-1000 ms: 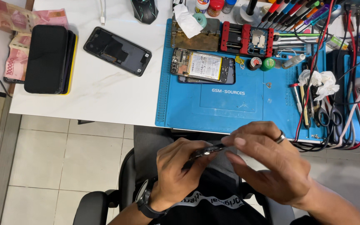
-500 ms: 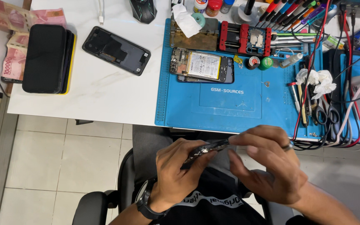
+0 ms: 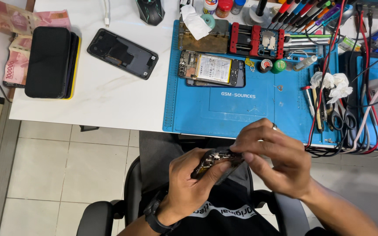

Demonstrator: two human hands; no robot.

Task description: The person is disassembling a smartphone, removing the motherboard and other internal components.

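Left-hand fingers point(image 3: 215, 168) are wrapped tight around a dark phone part point(image 3: 217, 161), thumb pressed over its near side, and the piece sits tilted, one end up toward the right. The right hand point(image 3: 276, 161) comes over from the other side, fingertips pinched narrow on the part's upper end, a ring showing on one finger. Both hands meet in mid-air over the lap, just off the near edge of the tabletop point(image 3: 110, 100), with nothing under them but dark clothing and the chair. The left hand point(image 3: 193, 183) is palm-in, wrist bent up, a black watch point(image 3: 156, 216) strapped at the wrist; the right wrist angles down and away to the right. There's open air to the left of the hands, tiled floor point(image 3: 57, 175) below, and a black chair armrest point(image 3: 97, 218) low on that side. Ahead, the blue work mat point(image 3: 241, 113) runs right to the tabletop's edge, its near strip bare. On it farther back lies an opened phone with its battery showing point(image 3: 213, 70), and behind that a red-and-black clamp fixture point(image 3: 254, 41). To the right it's crowded: red and black cables point(image 3: 329, 131) loop off the edge close to the right hand, with tweezers and scissors point(image 3: 337, 116) beside them. Well off to the left sit a phone back cover point(image 3: 122, 53), a black case point(image 3: 49, 61) and some banknotes point(image 3: 16, 65).
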